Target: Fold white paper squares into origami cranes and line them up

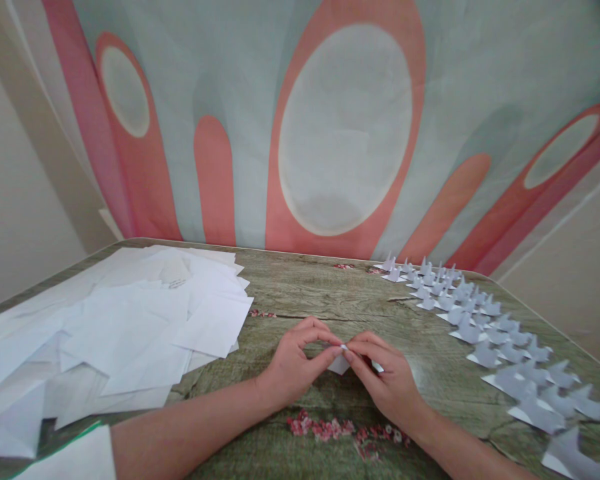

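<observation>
Between my two hands, over the middle of the table, is a small folded piece of white paper (340, 364). The thumb and fingertips of my left hand (300, 357) pinch its upper left side. My right hand (383, 370) pinches it from the right, thumb and forefinger close to the left fingertips. The lower corner of the paper points down below the fingers, while its top is mostly hidden by them.
A wide pile of loose white paper sheets (130, 333) covers the table's left side. Several folded white paper birds (485, 353) stand in rows along the right. The wood-patterned table (290, 280) with printed pink flowers meets a coloured curtain (250, 167) behind.
</observation>
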`<state>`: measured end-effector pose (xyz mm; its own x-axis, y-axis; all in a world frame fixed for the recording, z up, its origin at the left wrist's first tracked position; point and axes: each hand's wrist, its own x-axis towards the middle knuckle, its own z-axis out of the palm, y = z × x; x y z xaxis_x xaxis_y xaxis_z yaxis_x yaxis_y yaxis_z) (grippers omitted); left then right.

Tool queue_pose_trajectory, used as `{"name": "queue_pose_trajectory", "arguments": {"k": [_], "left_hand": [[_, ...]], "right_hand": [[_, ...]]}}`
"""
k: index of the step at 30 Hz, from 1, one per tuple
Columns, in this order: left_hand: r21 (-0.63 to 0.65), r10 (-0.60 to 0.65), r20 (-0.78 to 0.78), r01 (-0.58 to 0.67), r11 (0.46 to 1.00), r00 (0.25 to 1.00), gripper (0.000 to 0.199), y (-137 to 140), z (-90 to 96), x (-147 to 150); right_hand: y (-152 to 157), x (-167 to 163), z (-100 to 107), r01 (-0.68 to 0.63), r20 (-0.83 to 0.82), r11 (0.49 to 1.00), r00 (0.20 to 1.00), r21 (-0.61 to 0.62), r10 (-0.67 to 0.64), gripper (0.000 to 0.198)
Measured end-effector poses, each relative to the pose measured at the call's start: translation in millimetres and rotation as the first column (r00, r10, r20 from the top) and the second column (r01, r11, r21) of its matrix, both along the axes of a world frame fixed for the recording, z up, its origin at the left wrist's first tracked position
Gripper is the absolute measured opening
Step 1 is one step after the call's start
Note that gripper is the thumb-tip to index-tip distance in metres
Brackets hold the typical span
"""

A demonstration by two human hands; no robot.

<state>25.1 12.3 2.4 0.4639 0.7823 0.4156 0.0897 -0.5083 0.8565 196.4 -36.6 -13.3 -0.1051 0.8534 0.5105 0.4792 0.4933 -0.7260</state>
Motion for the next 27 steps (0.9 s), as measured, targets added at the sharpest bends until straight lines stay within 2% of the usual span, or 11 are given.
{"name": "queue_pose_trajectory", "arguments": {"k": [6, 12, 15, 18, 27], "left_hand": [[-0.019, -0.007, -0.045, 0.006, 1.0, 0.999, 0.008, -0.2, -1.3, 0.0], [-0.075, -0.036, -0.053, 0.032, 0.997, 0.998, 0.008, -0.9, -4.2, 0.1], [-0.116, -0.074, -0.065, 0.066, 0.991, 0.995, 0.011, -1.1, -4.2, 0.6], [-0.105, -0.048, -0.088, 0.039, 0.994, 0.995, 0.012, -0.4, -3.9, 0.6], [-0.088, 0.002, -0.072, -0.009, 0.996, 0.997, 0.012, 1.1, -6.3, -0.2]], "right_hand": [[-0.7, -1.5, 1.3, 0.042, 0.01, 0.999, 0.999, 0.02, -0.042, 0.011], [-0.9, -2.9, -4.0, 0.169, 0.027, 0.984, 0.985, 0.062, -0.171, 0.009], [-0.3, -2.0, -6.2, 0.135, 0.031, 0.986, 0.99, 0.095, -0.138, 0.004], [-0.6, -1.0, -4.6, 0.092, 0.055, 0.989, 0.994, 0.112, -0.099, 0.005], [-1.8, -2.3, -1.7, 0.084, 0.04, 0.993, 0.995, 0.079, -0.088, 0.01]]}}
